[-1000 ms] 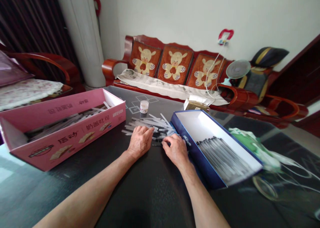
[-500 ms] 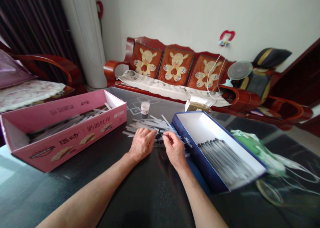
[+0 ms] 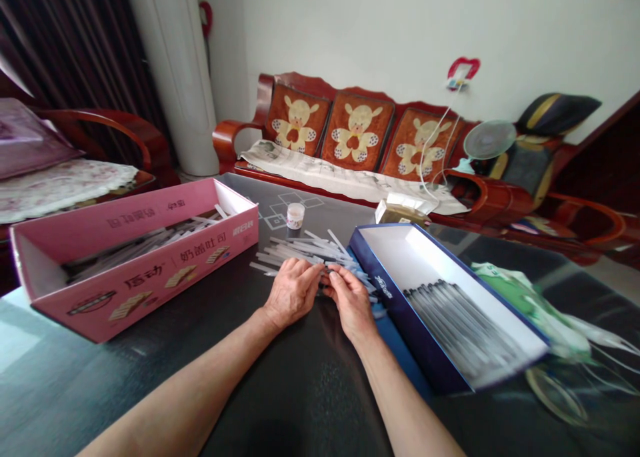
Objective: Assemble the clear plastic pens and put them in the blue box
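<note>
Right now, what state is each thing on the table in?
pink box, open, partly filled with clear tubes.
blue box, open, far end bare.
pens, side by side in its near end.
loose tubes, piled on the table.
small jar, upright.
left hand, fingertips on the pile.
right hand, fingertips meeting the left's; hold unclear.

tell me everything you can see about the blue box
The blue box is a long, lidless cardboard-looking tray, dark blue outside with small white print, white inside. It lies flat on the dark table, just right of the right hand. Slim clear pens lie side by side in its near half; the far half is bare.
</note>
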### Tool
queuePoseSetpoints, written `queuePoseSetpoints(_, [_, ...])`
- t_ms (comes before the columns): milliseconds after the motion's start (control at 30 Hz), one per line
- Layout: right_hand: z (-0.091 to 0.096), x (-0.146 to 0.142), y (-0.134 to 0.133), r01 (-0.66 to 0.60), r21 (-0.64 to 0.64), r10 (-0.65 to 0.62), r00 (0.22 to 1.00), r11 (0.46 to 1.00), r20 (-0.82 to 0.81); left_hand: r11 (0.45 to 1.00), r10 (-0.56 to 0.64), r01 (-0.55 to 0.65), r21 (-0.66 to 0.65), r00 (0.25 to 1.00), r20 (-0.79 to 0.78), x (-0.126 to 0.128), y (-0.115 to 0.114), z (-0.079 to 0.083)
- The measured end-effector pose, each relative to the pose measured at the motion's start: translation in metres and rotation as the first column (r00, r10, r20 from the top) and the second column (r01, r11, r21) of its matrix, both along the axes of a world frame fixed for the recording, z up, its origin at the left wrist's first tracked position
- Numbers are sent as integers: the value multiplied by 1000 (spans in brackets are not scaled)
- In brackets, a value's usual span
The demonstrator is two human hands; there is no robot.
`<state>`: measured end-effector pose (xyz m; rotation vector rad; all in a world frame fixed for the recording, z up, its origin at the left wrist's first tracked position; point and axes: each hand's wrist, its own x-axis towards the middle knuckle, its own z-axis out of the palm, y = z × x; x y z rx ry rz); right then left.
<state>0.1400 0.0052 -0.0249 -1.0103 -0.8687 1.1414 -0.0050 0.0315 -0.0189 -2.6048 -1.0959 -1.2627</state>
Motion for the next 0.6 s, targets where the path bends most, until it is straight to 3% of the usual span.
queuePoseSetpoints(200, [-2,0,-1,0,1,0,997,1000,73,1000,10,-10,-3,1000,-11,0,0,0])
queuePoseSetpoints(600, [0,-1,0,-3,-23,4,998,1000,66,1000,17,-18,-14,998,-59,1,-1,3])
